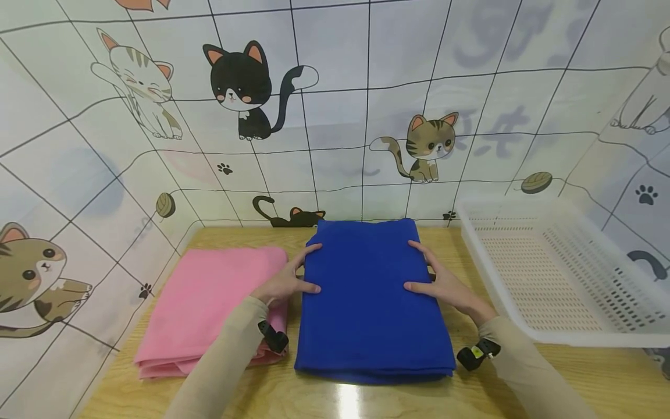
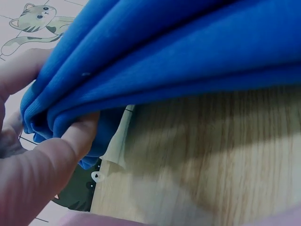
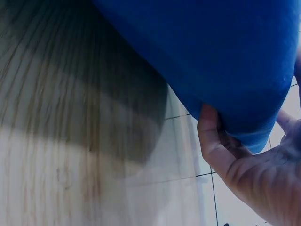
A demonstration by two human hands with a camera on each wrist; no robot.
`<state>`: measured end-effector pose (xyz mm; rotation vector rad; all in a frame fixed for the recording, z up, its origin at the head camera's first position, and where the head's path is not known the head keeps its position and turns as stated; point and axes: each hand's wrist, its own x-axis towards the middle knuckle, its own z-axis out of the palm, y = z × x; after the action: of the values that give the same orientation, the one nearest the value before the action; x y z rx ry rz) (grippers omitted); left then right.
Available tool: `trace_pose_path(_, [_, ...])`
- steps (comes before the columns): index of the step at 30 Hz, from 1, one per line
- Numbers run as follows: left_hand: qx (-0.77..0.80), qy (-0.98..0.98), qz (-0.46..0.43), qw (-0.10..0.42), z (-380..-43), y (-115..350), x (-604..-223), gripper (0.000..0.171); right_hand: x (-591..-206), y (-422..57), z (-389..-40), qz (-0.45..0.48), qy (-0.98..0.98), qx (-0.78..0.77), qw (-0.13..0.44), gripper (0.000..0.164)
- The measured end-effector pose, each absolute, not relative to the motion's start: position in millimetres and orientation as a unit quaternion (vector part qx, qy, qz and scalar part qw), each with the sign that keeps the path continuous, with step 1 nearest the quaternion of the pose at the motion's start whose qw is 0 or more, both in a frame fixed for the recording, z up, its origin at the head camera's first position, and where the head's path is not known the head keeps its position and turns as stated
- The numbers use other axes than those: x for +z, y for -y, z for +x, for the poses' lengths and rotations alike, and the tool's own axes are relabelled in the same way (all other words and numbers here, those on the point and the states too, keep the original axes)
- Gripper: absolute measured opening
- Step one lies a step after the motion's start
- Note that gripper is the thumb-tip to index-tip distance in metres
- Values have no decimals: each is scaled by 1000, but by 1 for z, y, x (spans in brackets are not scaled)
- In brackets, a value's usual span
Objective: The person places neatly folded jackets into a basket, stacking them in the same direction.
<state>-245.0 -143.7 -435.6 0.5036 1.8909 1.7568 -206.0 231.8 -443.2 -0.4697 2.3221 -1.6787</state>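
Note:
A folded blue cloth (image 1: pixel 369 302) lies between both hands in the head view, its layered near edge low over the table. My left hand (image 1: pixel 282 282) grips its left side, thumb on top. In the left wrist view, fingers (image 2: pixel 82 134) reach beneath the bunched folds of the cloth (image 2: pixel 178 61). On the opposite side my right hand (image 1: pixel 442 282) holds the cloth, thumb also on top. The right wrist view shows fingers (image 3: pixel 211 141) tucked under the cloth (image 3: pixel 225 61). Shadow falls on the wood beneath it, and the far part appears raised.
A folded pink cloth (image 1: pixel 209 302) lies left of the blue one, under the left forearm. At the right stands a white plastic basket (image 1: pixel 489 279) with slotted walls. A cat-patterned sheet (image 1: pixel 340 116) covers the wall behind the wooden table (image 1: pixel 272 396).

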Motion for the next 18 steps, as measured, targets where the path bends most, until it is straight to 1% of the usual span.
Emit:
trace_pose_path(6, [663,-685,175,244,-248,144,-431,94,-431,-229,-204,-158,-794,-577,106,87])
trace_pose_path(14, [664,-686,176,241,-250,149,-424,91,-410,-228,-200,-167,-791,-573,134,88])
trace_pose_path(18, [668,-682,176,240,-248,152,-422,88,-405,-228,-201,-182,-787,-571,143,86])
